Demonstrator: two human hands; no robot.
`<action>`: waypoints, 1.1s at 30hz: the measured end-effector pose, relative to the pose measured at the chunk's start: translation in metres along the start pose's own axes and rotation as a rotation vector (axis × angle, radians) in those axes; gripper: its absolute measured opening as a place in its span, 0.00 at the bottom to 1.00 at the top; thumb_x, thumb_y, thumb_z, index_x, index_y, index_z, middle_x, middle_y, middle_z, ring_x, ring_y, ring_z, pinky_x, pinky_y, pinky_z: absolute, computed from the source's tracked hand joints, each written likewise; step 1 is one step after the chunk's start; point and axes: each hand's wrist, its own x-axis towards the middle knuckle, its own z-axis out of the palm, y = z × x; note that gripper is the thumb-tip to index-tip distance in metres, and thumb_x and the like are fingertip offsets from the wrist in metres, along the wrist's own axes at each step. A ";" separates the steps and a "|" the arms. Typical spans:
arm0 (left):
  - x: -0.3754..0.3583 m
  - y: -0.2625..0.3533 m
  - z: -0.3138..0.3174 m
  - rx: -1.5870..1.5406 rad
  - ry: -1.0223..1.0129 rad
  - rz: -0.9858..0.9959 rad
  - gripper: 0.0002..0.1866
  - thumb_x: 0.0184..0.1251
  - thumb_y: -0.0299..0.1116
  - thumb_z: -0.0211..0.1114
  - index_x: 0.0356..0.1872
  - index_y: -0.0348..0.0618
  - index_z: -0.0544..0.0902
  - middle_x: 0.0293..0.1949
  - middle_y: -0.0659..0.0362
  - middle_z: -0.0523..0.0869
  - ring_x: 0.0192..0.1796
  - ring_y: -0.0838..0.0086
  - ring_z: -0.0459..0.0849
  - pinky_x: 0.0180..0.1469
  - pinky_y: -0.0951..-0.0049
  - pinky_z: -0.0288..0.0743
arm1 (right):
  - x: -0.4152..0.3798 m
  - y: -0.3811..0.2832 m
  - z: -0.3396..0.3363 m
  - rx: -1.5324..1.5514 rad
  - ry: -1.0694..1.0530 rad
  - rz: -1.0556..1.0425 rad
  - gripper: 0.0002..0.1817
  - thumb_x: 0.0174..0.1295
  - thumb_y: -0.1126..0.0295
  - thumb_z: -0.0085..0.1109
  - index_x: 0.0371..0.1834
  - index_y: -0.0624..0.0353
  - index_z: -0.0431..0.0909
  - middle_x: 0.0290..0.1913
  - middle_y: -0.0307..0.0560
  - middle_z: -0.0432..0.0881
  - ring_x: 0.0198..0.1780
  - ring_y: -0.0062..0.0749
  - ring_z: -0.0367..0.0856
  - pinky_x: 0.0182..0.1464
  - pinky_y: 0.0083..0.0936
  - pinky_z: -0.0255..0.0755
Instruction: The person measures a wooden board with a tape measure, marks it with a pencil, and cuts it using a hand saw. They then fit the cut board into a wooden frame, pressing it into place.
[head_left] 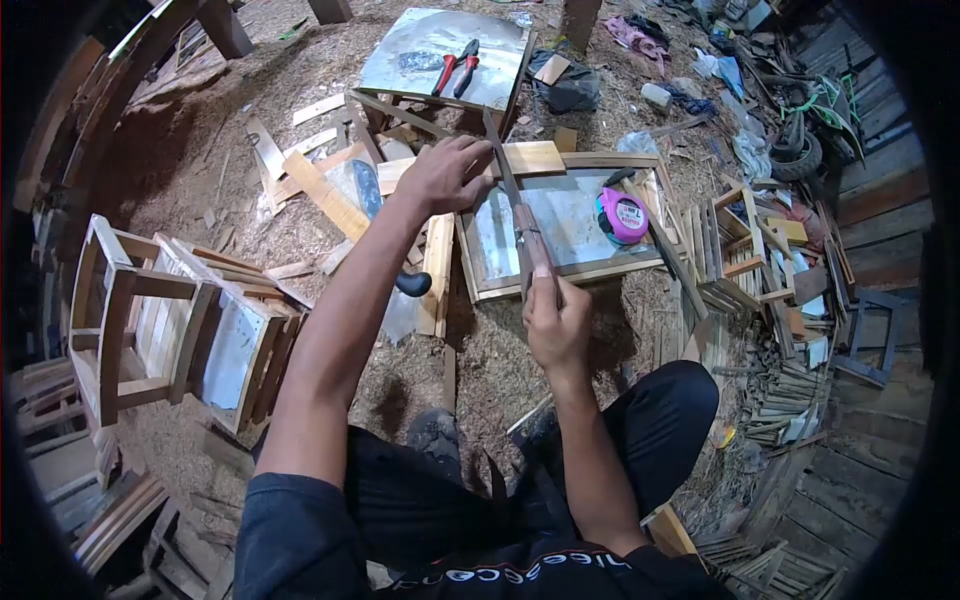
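Observation:
My right hand (pixel 556 315) is wrapped round the wooden handle of a long, narrow-bladed tool (pixel 507 168). Its dark blade points away from me and crosses over a light wooden slat (pixel 534 158). Closed over that slat, left of the blade, is my left hand (pixel 447 172). The slat lies across the far edge of a wood-framed box with a pale sheet top (pixel 570 215). On this top, right of the blade, sits a pink tape measure (pixel 625 216). Partly hidden behind my left forearm is a tool with a black curved handle (pixel 412 283).
Red-handled pliers (pixel 457 70) rest on a pale-topped box (pixel 400 42) farther off. Wooden frames (pixel 150 300) stand to my left. Slatted wooden pieces (pixel 735 245) and piled sticks (pixel 785 390) are on the right. Shavings and offcuts cover the ground.

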 end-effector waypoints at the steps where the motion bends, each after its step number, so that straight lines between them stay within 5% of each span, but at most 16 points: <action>1: 0.001 0.001 -0.001 -0.001 0.004 0.001 0.30 0.68 0.45 0.64 0.67 0.42 0.75 0.63 0.45 0.79 0.65 0.48 0.77 0.66 0.52 0.72 | -0.004 0.003 -0.004 0.010 -0.010 -0.003 0.27 0.78 0.59 0.49 0.18 0.60 0.68 0.16 0.33 0.66 0.18 0.16 0.65 0.22 0.22 0.57; 9: 0.000 -0.003 0.004 0.008 -0.005 -0.019 0.29 0.67 0.46 0.63 0.67 0.49 0.74 0.67 0.50 0.77 0.67 0.53 0.75 0.64 0.48 0.72 | 0.021 0.001 0.003 0.144 -0.023 0.071 0.26 0.78 0.58 0.49 0.18 0.58 0.67 0.16 0.32 0.65 0.16 0.17 0.62 0.19 0.21 0.56; 29: 0.000 -0.001 0.002 -0.006 0.018 -0.016 0.28 0.65 0.45 0.65 0.64 0.43 0.77 0.59 0.46 0.81 0.62 0.49 0.79 0.63 0.54 0.73 | 0.014 0.016 0.006 0.047 0.019 -0.027 0.27 0.78 0.57 0.48 0.18 0.59 0.68 0.15 0.32 0.67 0.16 0.17 0.64 0.21 0.21 0.56; 31: 0.001 -0.002 -0.001 -0.015 0.043 -0.003 0.29 0.65 0.45 0.66 0.64 0.42 0.77 0.58 0.46 0.82 0.62 0.49 0.79 0.62 0.54 0.73 | -0.002 0.008 -0.002 -0.002 0.031 0.012 0.27 0.75 0.58 0.51 0.19 0.65 0.74 0.14 0.39 0.70 0.18 0.25 0.70 0.24 0.32 0.60; 33: -0.001 0.001 -0.001 -0.033 0.047 0.002 0.31 0.63 0.47 0.67 0.64 0.40 0.77 0.56 0.44 0.83 0.60 0.49 0.80 0.62 0.55 0.74 | 0.000 0.011 0.000 0.035 0.031 0.050 0.26 0.75 0.58 0.51 0.19 0.64 0.74 0.14 0.38 0.70 0.18 0.23 0.69 0.24 0.30 0.60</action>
